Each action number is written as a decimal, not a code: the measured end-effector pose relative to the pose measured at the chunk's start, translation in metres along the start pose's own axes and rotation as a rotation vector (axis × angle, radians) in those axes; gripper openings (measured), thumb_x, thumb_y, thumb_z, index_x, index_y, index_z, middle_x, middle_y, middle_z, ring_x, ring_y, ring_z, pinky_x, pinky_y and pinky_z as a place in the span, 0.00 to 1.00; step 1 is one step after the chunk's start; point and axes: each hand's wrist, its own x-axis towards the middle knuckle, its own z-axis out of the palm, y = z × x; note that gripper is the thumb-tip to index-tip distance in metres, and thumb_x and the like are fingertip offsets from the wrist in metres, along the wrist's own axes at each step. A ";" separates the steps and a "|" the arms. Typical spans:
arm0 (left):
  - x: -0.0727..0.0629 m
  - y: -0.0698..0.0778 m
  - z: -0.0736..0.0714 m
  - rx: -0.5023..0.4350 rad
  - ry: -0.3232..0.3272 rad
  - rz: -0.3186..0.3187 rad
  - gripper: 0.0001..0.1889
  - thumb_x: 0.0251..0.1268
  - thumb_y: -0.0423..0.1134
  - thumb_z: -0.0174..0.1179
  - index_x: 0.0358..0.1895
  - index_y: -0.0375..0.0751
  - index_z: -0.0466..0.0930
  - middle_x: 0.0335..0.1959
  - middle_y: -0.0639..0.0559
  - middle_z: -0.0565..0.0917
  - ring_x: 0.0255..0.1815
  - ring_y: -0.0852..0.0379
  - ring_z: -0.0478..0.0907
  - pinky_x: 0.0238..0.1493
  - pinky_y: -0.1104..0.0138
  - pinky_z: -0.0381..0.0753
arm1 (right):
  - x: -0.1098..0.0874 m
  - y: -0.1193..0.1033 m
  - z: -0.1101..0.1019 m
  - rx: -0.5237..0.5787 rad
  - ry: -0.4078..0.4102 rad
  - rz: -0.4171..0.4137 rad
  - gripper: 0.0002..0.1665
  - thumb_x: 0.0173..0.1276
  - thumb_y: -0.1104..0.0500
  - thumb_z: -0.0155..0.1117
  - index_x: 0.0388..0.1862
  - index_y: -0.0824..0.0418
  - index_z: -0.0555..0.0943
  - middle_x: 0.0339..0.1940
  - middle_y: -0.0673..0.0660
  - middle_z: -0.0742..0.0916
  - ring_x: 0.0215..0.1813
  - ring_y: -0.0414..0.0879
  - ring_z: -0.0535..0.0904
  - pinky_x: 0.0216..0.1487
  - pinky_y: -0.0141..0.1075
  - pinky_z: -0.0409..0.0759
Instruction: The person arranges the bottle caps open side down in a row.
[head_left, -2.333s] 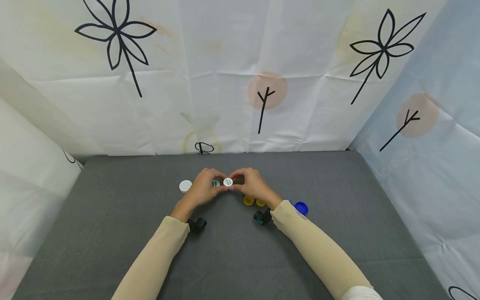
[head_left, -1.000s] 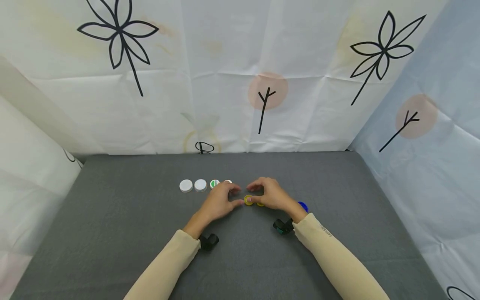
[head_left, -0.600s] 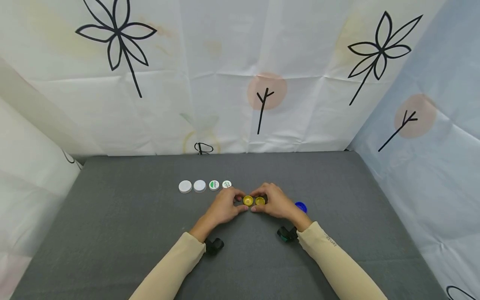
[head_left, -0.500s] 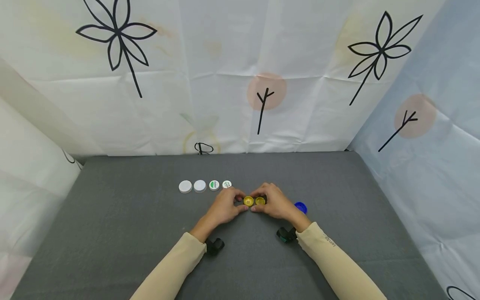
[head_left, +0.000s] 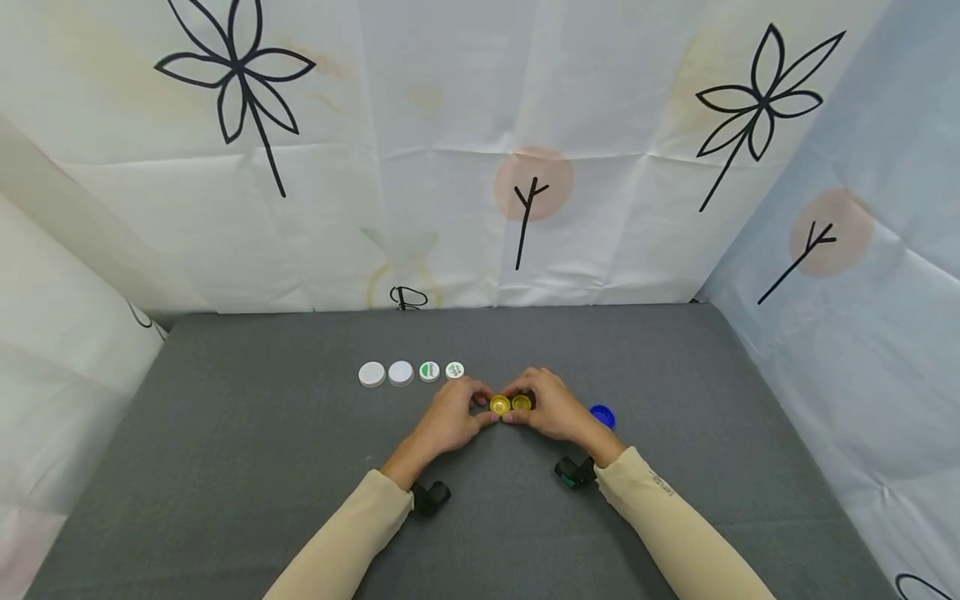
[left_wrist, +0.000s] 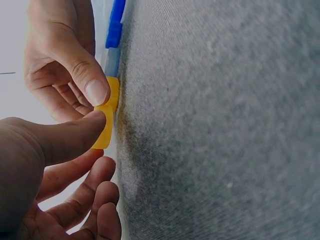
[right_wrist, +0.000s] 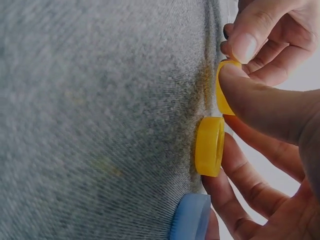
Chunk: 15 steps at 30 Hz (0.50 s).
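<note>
Both hands now at the yellow pair; 2.3 s ago they were on a small printed white cap [head_left: 454, 371], which now lies released at the right end of the white row, toward the far edge of the grey table [head_left: 225, 483]. A second ago the fingers stood apart; now left hand [head_left: 448, 414] and right hand [head_left: 553, 406] pinch one yellow cap [head_left: 500, 406] between thumbs and fingers, mid-table, nearer the far edge than the near. Hollow side up. Second yellow cap [head_left: 522, 402], also hollow up, sits beside it under the right hand. Blue cap [head_left: 602, 416] toward right edge, hollow up, partly covered by wrist.
</note>
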 end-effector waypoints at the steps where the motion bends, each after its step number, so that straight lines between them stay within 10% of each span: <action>1: -0.001 0.001 0.000 -0.006 0.003 0.000 0.10 0.60 0.36 0.74 0.43 0.40 0.87 0.34 0.53 0.81 0.34 0.57 0.74 0.40 0.61 0.73 | -0.001 0.000 0.000 0.000 0.002 -0.001 0.15 0.64 0.57 0.77 0.49 0.57 0.89 0.43 0.53 0.85 0.44 0.49 0.75 0.49 0.46 0.70; 15: -0.007 0.001 -0.004 -0.218 0.018 -0.019 0.10 0.61 0.33 0.73 0.44 0.36 0.86 0.34 0.53 0.85 0.35 0.61 0.80 0.39 0.67 0.79 | -0.005 -0.005 -0.004 0.032 0.014 -0.022 0.15 0.64 0.56 0.76 0.50 0.56 0.88 0.45 0.50 0.85 0.48 0.51 0.78 0.56 0.54 0.68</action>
